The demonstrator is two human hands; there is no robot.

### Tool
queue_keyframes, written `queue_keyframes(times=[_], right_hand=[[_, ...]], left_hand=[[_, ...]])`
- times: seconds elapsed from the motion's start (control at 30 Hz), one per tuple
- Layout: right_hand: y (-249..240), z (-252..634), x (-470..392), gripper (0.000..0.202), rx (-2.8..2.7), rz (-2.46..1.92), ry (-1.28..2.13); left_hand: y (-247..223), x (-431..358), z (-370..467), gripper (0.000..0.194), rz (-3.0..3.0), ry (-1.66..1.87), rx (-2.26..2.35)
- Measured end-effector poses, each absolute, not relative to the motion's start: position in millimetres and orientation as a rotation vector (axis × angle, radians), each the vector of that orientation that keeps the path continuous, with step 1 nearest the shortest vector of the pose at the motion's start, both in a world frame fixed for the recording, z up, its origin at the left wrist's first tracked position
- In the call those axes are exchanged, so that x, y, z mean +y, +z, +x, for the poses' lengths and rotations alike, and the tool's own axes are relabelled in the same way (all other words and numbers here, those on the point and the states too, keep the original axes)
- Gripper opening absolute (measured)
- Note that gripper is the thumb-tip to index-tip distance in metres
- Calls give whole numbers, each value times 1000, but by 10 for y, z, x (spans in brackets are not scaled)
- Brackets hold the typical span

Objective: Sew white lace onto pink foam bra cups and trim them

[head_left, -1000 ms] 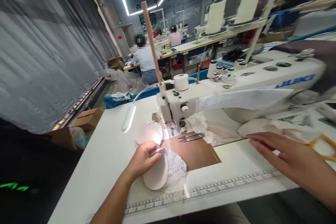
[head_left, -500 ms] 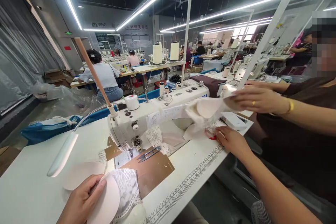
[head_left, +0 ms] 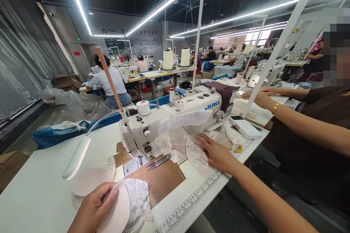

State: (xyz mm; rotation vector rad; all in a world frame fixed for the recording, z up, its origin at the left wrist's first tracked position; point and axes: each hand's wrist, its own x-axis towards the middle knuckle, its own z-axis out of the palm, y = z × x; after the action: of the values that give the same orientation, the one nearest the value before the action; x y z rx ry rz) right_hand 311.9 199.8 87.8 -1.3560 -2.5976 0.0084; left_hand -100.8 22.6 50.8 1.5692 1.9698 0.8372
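Note:
My left hand (head_left: 95, 205) pinches a pale bra cup (head_left: 117, 211) trimmed with white lace (head_left: 137, 198), at the front of the sewing table. Beyond the sewing machine's arm side, my right hand (head_left: 216, 153) has its fingers closed on the edge of a white lace piece (head_left: 195, 154); its fingertips are partly hidden. The white sewing machine (head_left: 175, 107) stands just behind both hands. Another pale cup (head_left: 93, 181) lies left of my left hand. Thread snips (head_left: 159, 162) rest on the brown board (head_left: 164, 182) between my hands.
A measuring tape strip (head_left: 188, 204) runs along the table's front edge. A white box-shaped item (head_left: 244, 126) lies on the right. A lamp (head_left: 76, 158) hangs at left. At right, a co-worker's hands (head_left: 258, 98) are over pale fabric at the neighbouring machine.
My right hand has moved left with the lace piece. The co-worker's hand has drawn back from my table, and pale material now lies by the machine. My left hand keeps the cup.

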Motion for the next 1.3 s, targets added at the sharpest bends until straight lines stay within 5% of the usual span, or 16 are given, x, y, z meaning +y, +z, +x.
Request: queue_keyframes(times=[0.27,0.7,0.87,1.0,1.3], right_hand=[[978,2752,2155,27,-2533,-1440,126],[1049,2339,2247,53,-2676,-980,342],[886,2261,2452,31,-2697,-1304,320],[885,2040,2744,32,-2555,-1550,269],[1182,2395,2247,32,-2578,-1304,356]], left_hand=[[566,234,-1005,43,1597,739,1950],[589,248,-1000,45,1604,670,1958],[597,266,-989,43,1618,649,1959],[601,255,-987,42,1626,673,1963],[629,224,-982,43,1545,760,1905]])
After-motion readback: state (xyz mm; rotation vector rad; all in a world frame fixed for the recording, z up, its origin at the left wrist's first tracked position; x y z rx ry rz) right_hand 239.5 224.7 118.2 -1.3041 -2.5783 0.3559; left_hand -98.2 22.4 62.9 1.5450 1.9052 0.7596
